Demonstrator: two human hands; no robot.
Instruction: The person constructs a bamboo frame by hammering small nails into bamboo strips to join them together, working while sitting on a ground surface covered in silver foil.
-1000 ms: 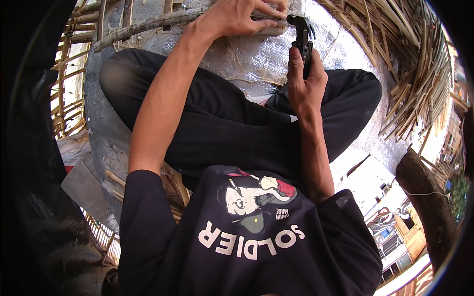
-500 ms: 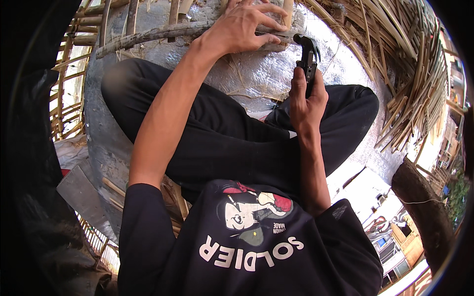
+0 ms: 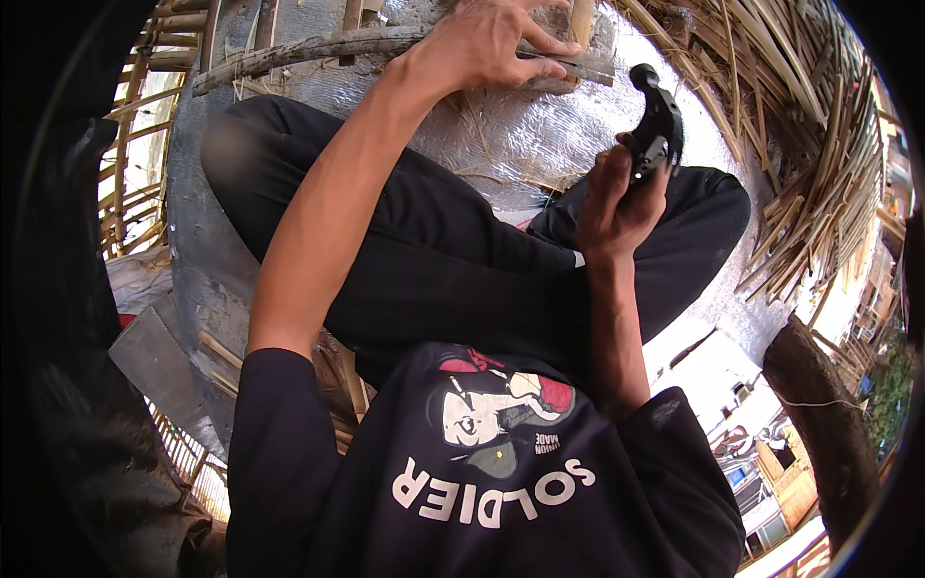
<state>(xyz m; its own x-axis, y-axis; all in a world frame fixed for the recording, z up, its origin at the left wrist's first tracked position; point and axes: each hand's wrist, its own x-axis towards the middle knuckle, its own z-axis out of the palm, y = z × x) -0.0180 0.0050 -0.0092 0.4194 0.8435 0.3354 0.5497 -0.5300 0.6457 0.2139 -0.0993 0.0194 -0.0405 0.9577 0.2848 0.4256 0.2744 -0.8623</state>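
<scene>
My right hand (image 3: 621,197) is wrapped around the handle of a black claw hammer (image 3: 658,120), lifted above my bent right knee with its head up and apart from the wood. At the top of the view, my left hand (image 3: 487,43) steadies a weathered, greyish wooden strip (image 3: 318,56). Its thumb and forefinger spread along the strip near the right end, and the other fingers reach toward an upright pale stick (image 3: 583,24). Part of this hand is cut off by the upper edge. Whether a nail stands at the fingertips, I cannot make out.
Beneath me lies a silvery foil-like sheet (image 3: 506,144) strewn with bits of straw. Bundled dry stalks (image 3: 814,144) rise on the right, above a dark log (image 3: 819,414). A bamboo lattice (image 3: 145,135) stands at the left, with a grey flat panel (image 3: 159,356) below it.
The hammer has swung back, away from the strip, to the right and toward me. My left hand stays on the strip, shifted slightly up and right in the view.
</scene>
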